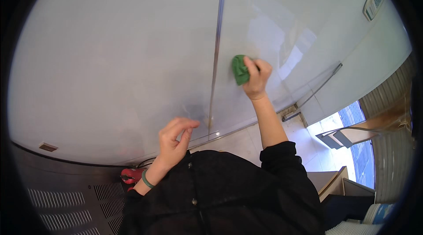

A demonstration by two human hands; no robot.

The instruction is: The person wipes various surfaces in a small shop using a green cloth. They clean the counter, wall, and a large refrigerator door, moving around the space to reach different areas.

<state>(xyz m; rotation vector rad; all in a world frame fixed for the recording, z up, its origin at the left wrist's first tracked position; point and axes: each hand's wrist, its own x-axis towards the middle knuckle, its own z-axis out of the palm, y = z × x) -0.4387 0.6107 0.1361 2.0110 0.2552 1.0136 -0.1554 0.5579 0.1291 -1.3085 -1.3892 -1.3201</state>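
My right hand (259,78) grips a crumpled green cloth (240,69) against a glossy white wall panel (185,33). A narrow metal strip (217,36) runs down the panel, just left of the cloth. Lower and to the left, my left hand (175,141) hangs in front of the panel with its fingers loosely curled. It holds nothing that I can see, and a small gap shows between thumb and forefinger. Around my left wrist is a green band (147,179).
At lower left stands a dark vented metal cabinet (66,182), with a red cylindrical object (130,175) beside it. A thin metal bar (319,88) slants at the right, above pale floor tiles (244,141). Farther right are a ribbed shutter (388,175) and a wood-edged unit (332,183).
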